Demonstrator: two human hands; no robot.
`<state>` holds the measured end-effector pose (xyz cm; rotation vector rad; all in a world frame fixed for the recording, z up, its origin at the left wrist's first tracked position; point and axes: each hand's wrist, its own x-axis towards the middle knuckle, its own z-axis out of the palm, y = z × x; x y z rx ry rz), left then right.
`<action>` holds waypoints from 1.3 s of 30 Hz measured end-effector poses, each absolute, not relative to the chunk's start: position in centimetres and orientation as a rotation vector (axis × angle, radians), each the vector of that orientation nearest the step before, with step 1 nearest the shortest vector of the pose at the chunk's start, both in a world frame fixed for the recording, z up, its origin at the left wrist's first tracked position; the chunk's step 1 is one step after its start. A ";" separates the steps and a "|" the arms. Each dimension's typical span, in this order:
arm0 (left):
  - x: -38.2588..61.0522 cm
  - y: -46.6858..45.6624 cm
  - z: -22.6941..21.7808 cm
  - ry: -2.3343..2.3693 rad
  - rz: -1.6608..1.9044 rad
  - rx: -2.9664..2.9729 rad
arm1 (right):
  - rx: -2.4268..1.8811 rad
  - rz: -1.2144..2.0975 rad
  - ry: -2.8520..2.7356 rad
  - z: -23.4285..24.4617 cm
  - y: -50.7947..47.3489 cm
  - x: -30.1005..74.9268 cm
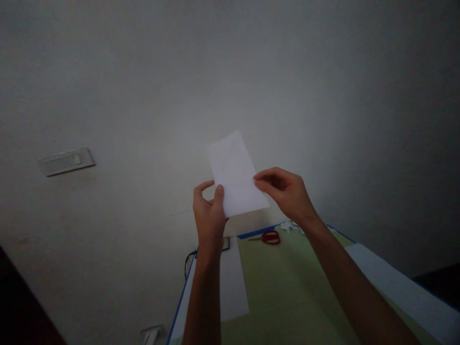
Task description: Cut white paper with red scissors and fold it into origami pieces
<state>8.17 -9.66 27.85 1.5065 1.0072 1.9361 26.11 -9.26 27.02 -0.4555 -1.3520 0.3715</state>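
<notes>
A white sheet of paper [235, 175] is held up in front of the wall, tilted, above the far end of the table. My left hand [210, 206] grips its lower left edge, thumb on the near face and the other fingers partly behind it. At the right edge, my right hand [282, 189] pinches the paper between thumb and fingertips. Below the hands, a pair of scissors with red handles [271, 237] lies on the green table surface.
White paper scraps [288, 226] lie by the table's far edge. White sheets rest along the left [233, 282] and right [398, 282] sides of the green table [280, 292]. A dark-edged object [226, 243] is partly hidden behind my left wrist. A switch plate [67, 161] sits on the wall.
</notes>
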 end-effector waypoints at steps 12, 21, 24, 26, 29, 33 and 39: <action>6.2 -10.2 29.5 0.399 1.577 1.338 | -0.449 0.339 -1.539 26.6 -9.3 27.5; 6.0 -9.8 28.6 0.767 1.860 1.605 | -0.524 0.172 -1.615 26.4 -8.8 27.9; 6.2 -9.6 28.4 0.832 1.882 1.644 | -0.521 0.219 -1.602 26.5 -9.0 27.9; 6.3 -9.6 28.3 0.841 1.855 1.677 | -0.484 0.286 -1.538 26.6 -9.0 27.7; 6.4 -9.8 28.3 0.834 1.831 1.717 | -0.432 0.357 -1.408 26.8 -9.0 27.3; 6.3 -9.7 28.4 0.823 1.843 1.785 | -0.415 0.361 -1.330 27.0 -9.1 27.1; 6.2 -9.3 28.4 0.790 1.971 1.877 | -0.417 0.384 -1.308 27.1 -9.2 27.1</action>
